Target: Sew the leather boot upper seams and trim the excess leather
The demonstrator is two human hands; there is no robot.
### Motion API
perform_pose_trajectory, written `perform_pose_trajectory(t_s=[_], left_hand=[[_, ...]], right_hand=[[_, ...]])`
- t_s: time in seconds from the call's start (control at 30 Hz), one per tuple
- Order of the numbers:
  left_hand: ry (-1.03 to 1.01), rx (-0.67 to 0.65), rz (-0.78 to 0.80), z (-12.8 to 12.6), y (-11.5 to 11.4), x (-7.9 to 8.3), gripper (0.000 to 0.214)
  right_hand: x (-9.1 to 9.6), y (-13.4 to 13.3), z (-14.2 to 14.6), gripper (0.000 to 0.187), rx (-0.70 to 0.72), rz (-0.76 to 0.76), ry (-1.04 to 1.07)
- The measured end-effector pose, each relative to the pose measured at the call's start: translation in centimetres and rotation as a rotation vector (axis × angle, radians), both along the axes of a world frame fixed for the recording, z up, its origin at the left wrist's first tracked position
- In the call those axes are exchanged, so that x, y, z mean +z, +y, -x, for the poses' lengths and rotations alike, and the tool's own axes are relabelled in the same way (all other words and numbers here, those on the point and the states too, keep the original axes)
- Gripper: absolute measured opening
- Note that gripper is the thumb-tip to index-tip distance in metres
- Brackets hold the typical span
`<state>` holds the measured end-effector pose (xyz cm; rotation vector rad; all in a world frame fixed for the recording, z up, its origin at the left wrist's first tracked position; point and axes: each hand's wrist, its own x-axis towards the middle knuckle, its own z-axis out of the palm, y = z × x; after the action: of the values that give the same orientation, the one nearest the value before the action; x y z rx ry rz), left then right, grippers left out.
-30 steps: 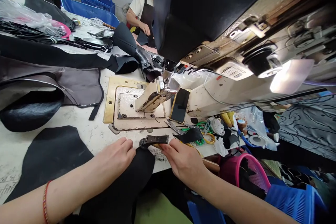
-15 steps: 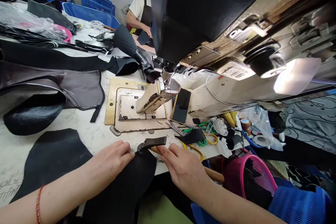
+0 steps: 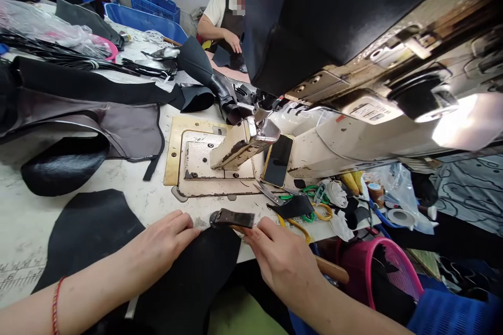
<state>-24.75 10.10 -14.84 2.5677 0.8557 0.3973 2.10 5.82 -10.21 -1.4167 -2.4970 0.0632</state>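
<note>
My right hand [image 3: 285, 256] is wrapped round the wooden handle of a hammer [image 3: 236, 218], whose dark metal head lies over the edge of a black leather piece [image 3: 188, 277]. The butt of the handle sticks out past my wrist. To the left, my left hand [image 3: 168, 238] pinches the top edge of the same leather, fingers closed. The leather hangs over the table's front edge below my arms. Another black leather piece [image 3: 90, 220] lies flat, partly under my left forearm.
Behind my hands stands a post sewing machine [image 3: 243, 141]. Beside it lie a phone [image 3: 279, 159] and scissors [image 3: 271, 193]. Boot uppers [image 3: 129, 128] cover the left. A pink basket [image 3: 373, 267] is at right. Across the table sits a person [image 3: 222, 26].
The view has shifted slightly, so most things sit further right. The hammer head has tilted a little over the leather edge. Across the table, the person's hand has lifted.
</note>
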Motion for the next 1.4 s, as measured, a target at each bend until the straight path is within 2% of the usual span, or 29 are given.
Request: perform_pose_trajectory(t_s=[0.23, 0.4, 0.57, 0.67, 0.87, 1.07, 1.27, 1.4], left_hand=[[0.004, 0.079, -0.08, -1.2, -1.0, -0.4, 0.019], [0.0, 0.125, -0.164, -2.0, -0.9, -0.3, 0.02], [-0.039, 0.047, -0.103, -0.5, -0.3, -0.5, 0.017], [-0.017, -0.003, -0.135, 0.2, -0.3, -0.6, 0.022], [0.017, 0.024, -0.224, 0.0, -0.7, -0.9, 0.027], [0.102, -0.023, -0.214, -0.1, -0.3, 0.1, 0.028], [0.015, -0.028, -0.086, 1.4, 0.5, 0.8, 0.024], [-0.035, -0.03, -0.118, 2.2, 0.3, 0.2, 0.023]], right_hand=[[0.4, 0.2, 0.6, 0.026, -0.025, -0.047, 0.018], [-0.5, 0.0, 0.8, 0.028, -0.024, -0.034, -0.029], [-1.2, -0.5, 0.8, 0.027, -0.04, -0.04, -0.03], [-0.8, -0.4, 0.8, 0.028, -0.046, -0.02, -0.031], [0.1, 0.1, 1.3, 0.028, -0.029, -0.053, 0.021], [0.0, 0.1, 1.8, 0.027, -0.02, -0.058, 0.016], [-1.3, -0.3, 1.9, 0.026, -0.004, -0.085, 0.024], [-1.1, -0.4, 2.0, 0.026, -0.008, -0.093, 0.015]])
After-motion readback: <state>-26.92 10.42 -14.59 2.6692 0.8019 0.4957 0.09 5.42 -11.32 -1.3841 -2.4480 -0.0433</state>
